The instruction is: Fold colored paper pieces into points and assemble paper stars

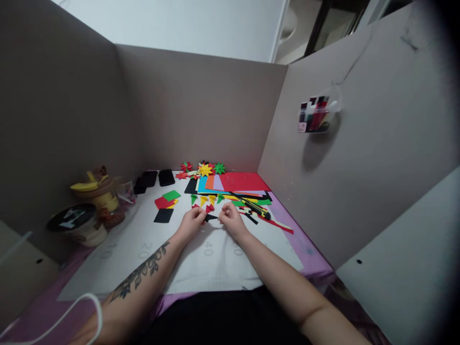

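My left hand (pixel 193 219) pinches a small folded piece of black paper (pixel 211 217) above the white mat. Across from it, my right hand (pixel 232 219) is closed, with thumb and forefinger at the pointed tip of the same piece. Just beyond my hands stand small folded paper points: green (pixel 193 199), yellow (pixel 203 200) and red (pixel 209 208), several in all. Left of my left hand lie paper squares: black (pixel 164 215), red (pixel 164 203) and green (pixel 171 195).
Folded paper stars (pixel 205 169) stand at the back. Coloured sheets (pixel 244 181), a yellow-black utility knife (pixel 259 209) and paper strips (pixel 276 225) lie to the right. At left are a lidded tub (pixel 77 225) and a container (pixel 97 194). Grey partitions (pixel 201 110) surround the table.
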A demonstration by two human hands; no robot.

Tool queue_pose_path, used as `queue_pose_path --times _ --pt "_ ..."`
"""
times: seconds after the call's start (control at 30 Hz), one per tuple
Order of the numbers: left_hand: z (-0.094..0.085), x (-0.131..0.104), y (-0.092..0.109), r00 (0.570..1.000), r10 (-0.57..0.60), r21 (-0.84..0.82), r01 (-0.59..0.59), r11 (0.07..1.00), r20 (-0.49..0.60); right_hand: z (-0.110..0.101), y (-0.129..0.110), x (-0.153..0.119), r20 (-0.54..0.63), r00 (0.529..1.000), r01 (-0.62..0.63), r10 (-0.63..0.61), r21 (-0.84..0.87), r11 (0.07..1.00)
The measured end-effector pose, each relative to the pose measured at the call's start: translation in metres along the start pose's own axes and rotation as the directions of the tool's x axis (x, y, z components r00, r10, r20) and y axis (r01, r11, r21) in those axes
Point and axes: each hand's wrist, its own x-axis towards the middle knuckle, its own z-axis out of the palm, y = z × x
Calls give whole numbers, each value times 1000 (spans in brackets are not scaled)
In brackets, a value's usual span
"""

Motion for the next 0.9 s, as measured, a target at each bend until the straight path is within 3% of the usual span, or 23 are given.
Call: queue_pose_path --times 0.1,0.23,0.37,0.53,0.8,0.9 --pt "-1 -2 0 998 -24 -14 24 1000 61 -1 1 1 -71 997 -10 9 -1 1000" --pt "1 -3 -3 988 -12 0 12 1000 151 7 -1 -2 84 996 2 1 -29 1000" --pt "1 0 -7 995 -5 -34 8 999 105 14 -1 -6 124 992 17 -8 -73 997" --pt "1 3 -8 996 -35 -186 50 981 82 13 -1 -7 110 989 -98 97 6 995" --pt "1 1 -5 1000 -21 -131 23 991 20 15 -7 -9 163 975 -167 154 70 983" --pt "1 -1 -2 998 -42 -146 48 988 42 14 -9 -10 180 971 -172 156 75 982"
